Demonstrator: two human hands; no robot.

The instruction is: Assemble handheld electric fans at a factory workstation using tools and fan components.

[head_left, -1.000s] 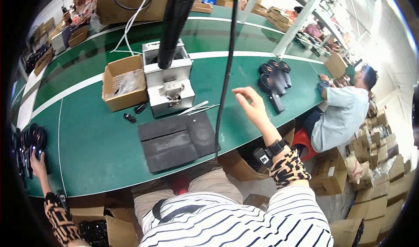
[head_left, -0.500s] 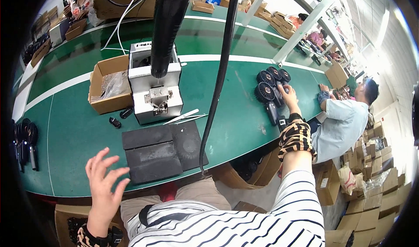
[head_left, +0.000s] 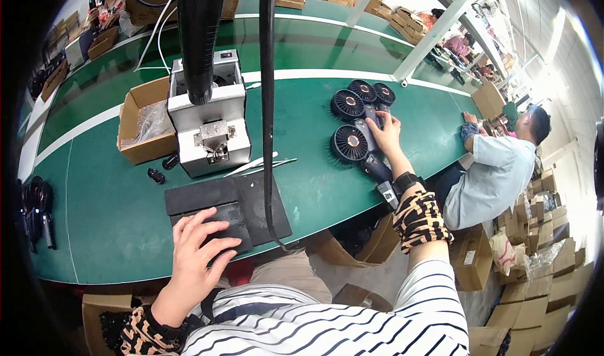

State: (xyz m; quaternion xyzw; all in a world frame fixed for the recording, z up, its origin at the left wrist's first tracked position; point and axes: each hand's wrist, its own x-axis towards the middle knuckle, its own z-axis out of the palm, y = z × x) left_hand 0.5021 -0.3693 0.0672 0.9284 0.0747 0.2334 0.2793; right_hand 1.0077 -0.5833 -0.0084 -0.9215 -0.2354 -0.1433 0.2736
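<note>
My right hand (head_left: 386,134) is at a group of dark handheld fans on the right of the green bench, its thumb and fingers closed on one grey handle. The nearest fan (head_left: 350,144) lies with its round grille to the left and its handle towards the bench edge. Behind it another fan (head_left: 347,104) and more round heads sit close together. My left hand (head_left: 198,249), fingers spread and holding nothing, is over the black pad (head_left: 204,197) at the front edge; whether it touches the pad I cannot tell.
A white-and-grey bench machine (head_left: 214,145) stands behind the pad, beside a cardboard box (head_left: 135,129) with a plastic bag. A black cable (head_left: 267,104) hangs in front. More fans (head_left: 38,208) lie far left. A co-worker (head_left: 494,173) sits at right.
My left hand has moved right, from beside the pad to over it. The fans appear farther left and more spread apart, with my right hand still among them. The view has shifted slightly.
</note>
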